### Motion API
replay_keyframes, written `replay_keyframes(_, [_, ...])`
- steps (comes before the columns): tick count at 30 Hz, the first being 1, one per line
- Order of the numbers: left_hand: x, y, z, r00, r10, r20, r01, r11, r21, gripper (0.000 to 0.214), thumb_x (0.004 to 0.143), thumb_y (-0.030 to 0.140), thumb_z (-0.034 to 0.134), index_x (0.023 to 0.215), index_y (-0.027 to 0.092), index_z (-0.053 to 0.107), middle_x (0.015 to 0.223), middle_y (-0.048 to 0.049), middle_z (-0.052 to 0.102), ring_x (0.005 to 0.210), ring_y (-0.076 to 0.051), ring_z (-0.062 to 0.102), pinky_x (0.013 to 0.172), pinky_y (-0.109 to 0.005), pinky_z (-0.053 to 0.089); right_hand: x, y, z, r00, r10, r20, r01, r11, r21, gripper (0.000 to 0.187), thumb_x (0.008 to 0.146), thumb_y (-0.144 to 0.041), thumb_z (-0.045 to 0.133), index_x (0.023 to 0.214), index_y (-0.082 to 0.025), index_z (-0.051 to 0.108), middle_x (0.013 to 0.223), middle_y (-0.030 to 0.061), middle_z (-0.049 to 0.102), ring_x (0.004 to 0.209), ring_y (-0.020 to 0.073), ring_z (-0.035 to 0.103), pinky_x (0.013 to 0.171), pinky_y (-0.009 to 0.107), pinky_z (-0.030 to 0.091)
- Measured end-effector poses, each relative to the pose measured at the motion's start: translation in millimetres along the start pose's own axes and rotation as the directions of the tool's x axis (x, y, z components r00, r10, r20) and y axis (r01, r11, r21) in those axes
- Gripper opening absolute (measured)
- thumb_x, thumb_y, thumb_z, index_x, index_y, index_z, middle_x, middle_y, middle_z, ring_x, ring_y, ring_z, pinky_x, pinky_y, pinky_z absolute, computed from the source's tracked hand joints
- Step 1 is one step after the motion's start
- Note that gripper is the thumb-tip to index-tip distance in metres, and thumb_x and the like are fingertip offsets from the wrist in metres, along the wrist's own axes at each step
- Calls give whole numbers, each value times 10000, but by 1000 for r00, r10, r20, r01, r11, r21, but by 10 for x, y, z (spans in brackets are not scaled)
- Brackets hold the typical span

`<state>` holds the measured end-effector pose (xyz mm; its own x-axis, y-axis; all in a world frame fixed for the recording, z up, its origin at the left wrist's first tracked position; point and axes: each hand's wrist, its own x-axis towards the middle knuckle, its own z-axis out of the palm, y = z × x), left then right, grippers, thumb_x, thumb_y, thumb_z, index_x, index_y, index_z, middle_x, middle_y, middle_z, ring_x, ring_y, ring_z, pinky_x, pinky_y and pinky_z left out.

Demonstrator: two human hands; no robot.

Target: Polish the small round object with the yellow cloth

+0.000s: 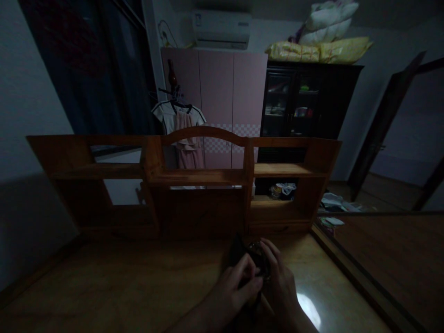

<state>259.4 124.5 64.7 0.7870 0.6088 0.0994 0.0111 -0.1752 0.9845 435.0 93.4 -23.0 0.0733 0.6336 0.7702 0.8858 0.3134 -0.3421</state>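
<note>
Low in the middle of the head view, both hands are at a dark, soft-looking object (237,249) with a pointed flap at its left and a shiny, curved edge at its right. Dim light hides what kind of thing it is. My left hand (231,287) pinches at its near side, thumb and forefinger almost together. My right hand (280,282) curls round its right edge, fingers bent over the shiny part. The hands are close together, just above a pale wooden surface (138,282).
A wooden shelf unit (201,176) with open compartments stands along the surface's far edge. Behind are a pink wardrobe (215,88), hanging clothes (187,134) and a black cabinet (342,99). A raised wooden edge (350,273) runs along the right; a white wall (31,199) is at left.
</note>
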Motion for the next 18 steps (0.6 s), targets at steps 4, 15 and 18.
replay_keyframes(4, [-43,74,-38,1000,13,-18,-7,952,307,241,897,434,414,899,203,484,831,18,542,798,-136,498,699,-224,369,3,-2,-13,1000,-18,4,18,1000,-20,625,845,-157,483,1422,-225,251,1418,115,359,1197,262,497,818,374,563])
replay_keyframes(15, [41,-85,-79,847,355,395,-484,210,849,129,856,200,403,904,160,516,859,-44,593,833,-174,557,1069,-385,288,9,-18,-11,1000,-1,30,0,999,46,621,836,-132,490,1409,-235,272,1394,114,385,1197,254,491,871,383,530])
replay_keyframes(18, [13,-52,-72,859,346,378,-465,217,858,130,861,191,399,906,161,517,863,-37,602,830,-167,563,1054,-371,311,16,-64,-14,1000,7,-5,-7,997,77,633,824,-126,504,1404,-230,274,1375,117,404,1203,251,487,886,383,526])
